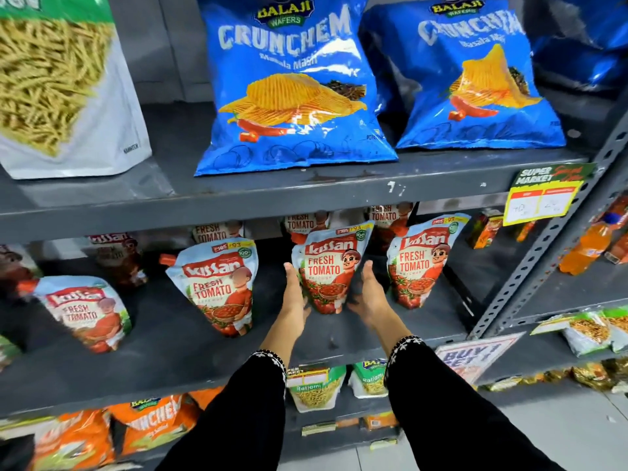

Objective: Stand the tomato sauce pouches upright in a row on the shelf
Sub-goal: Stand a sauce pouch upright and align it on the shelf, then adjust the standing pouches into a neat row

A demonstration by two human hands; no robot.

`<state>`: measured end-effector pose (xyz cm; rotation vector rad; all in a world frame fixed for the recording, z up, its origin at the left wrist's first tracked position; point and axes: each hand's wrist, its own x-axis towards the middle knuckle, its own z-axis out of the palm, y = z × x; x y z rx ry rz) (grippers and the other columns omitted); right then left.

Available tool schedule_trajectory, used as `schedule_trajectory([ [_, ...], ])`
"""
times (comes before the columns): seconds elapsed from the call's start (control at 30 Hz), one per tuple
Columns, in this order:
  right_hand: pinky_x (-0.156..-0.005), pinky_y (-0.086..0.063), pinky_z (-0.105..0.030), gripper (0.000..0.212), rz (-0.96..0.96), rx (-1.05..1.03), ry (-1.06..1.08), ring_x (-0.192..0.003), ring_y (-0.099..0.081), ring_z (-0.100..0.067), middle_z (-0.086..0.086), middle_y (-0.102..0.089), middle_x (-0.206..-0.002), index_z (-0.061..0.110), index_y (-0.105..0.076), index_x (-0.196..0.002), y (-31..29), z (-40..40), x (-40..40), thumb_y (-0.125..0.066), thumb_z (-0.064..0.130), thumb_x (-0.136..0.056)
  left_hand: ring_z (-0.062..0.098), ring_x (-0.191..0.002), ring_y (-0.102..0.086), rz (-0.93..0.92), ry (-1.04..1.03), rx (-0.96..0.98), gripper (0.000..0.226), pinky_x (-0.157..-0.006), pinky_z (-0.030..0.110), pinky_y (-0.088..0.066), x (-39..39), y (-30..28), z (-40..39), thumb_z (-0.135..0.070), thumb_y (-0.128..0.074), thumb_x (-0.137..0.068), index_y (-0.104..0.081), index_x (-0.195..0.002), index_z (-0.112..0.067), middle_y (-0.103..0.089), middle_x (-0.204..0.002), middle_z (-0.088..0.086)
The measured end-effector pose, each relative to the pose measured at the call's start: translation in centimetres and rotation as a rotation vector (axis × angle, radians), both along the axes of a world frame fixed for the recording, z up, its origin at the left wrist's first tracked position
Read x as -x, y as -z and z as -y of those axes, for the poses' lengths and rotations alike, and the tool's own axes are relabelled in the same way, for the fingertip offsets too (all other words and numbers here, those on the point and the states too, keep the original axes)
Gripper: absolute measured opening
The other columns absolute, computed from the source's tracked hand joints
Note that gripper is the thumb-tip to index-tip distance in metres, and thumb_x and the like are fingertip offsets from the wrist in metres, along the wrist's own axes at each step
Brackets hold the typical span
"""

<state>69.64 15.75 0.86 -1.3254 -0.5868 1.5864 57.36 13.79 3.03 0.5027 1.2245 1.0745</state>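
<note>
Several Kissan tomato sauce pouches stand in a front row on the grey middle shelf [190,338]. My left hand [295,295] and my right hand [368,294] flank the middle pouch [328,270], palms against its lower sides, fingers straight. That pouch stands upright. Another pouch [419,263] stands to its right and one [217,287] to its left, both leaning slightly. The far-left pouch [83,312] tilts more and is blurred. More pouches [300,222] stand in a back row, half hidden under the upper shelf.
Blue Crunchem wafer bags [292,86] and a noodle-snack bag [57,86] fill the shelf above. Orange bottles [588,246] stand on the neighbouring rack to the right. Snack packets [314,389] lie on the shelf below. A yellow price tag [543,198] hangs at the upper shelf's right end.
</note>
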Motion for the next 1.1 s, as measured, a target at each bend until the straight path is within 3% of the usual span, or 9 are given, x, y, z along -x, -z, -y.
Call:
schedule_trajectory([
  [0.13, -0.099, -0.040, -0.048, 0.072, 0.033, 0.001, -0.072, -0.133, -0.041, -0.042, -0.022, -0.042, -0.147, 0.011, -0.041, -0.141, -1.0, 0.2, 0.1, -0.013, 0.059, -0.094, 0.024, -0.144, -0.025, 0.016, 0.022, -0.017, 0.077, -0.118, 0.041, -0.016, 0.3, 0.5, -0.5, -0.066, -0.010, -0.089, -0.026, -0.148, -0.019, -0.027, -0.157, 0.005],
  [0.27, -0.102, -0.040, -0.050, 0.071, 0.072, 0.003, -0.095, -0.129, -0.046, -0.038, -0.018, -0.047, -0.144, 0.012, -0.042, -0.139, -1.4, 0.6, 0.7, -0.011, 0.058, -0.095, 0.023, -0.143, -0.028, 0.014, 0.017, -0.037, 0.077, -0.118, 0.042, -0.017, 0.5, 0.4, -0.1, -0.066, -0.011, -0.089, -0.028, -0.147, -0.019, -0.030, -0.155, 0.005],
  [0.47, -0.091, -0.042, -0.042, 0.070, 0.071, 0.005, -0.143, -0.129, -0.047, -0.035, -0.017, -0.047, -0.144, 0.013, -0.043, -0.139, -1.3, 1.0, 1.4, -0.011, 0.057, -0.095, 0.024, -0.144, -0.027, 0.001, -0.018, -0.042, 0.078, -0.118, 0.041, -0.019, 1.5, 0.3, 0.5, -0.067, -0.012, -0.089, -0.027, -0.148, -0.018, -0.028, -0.156, 0.006],
  [0.7, -0.089, -0.041, -0.042, 0.070, 0.081, 0.025, -0.141, -0.129, -0.047, -0.034, -0.017, -0.048, -0.144, 0.013, -0.043, -0.139, -1.2, 1.1, 2.2, -0.014, 0.058, -0.094, 0.024, -0.144, -0.027, -0.010, -0.041, -0.028, 0.077, -0.118, 0.041, -0.017, 1.9, 0.1, 1.1, -0.065, -0.013, -0.090, -0.028, -0.148, -0.017, -0.028, -0.156, 0.006],
  [0.9, -0.105, -0.036, -0.046, 0.070, 0.102, 0.032, -0.102, -0.131, -0.045, -0.036, -0.018, -0.047, -0.144, 0.010, -0.043, -0.139, -1.1, 1.4, 2.1, -0.017, 0.057, -0.095, 0.025, -0.143, -0.028, -0.037, -0.045, -0.020, 0.077, -0.118, 0.041, -0.018, 2.0, 0.3, 1.3, -0.065, -0.013, -0.090, -0.026, -0.148, -0.016, -0.027, -0.156, 0.007],
  [1.1, -0.109, -0.032, -0.049, 0.069, 0.127, 0.047, -0.073, -0.129, -0.047, -0.036, -0.017, -0.050, -0.142, 0.011, -0.044, -0.138, -1.2, 1.4, 2.1, -0.020, 0.058, -0.094, 0.025, -0.142, -0.030, -0.042, -0.058, -0.016, 0.075, -0.118, 0.041, -0.019, 1.8, 0.1, 1.3, -0.064, -0.015, -0.090, -0.029, -0.147, -0.016, -0.031, -0.155, 0.007],
])
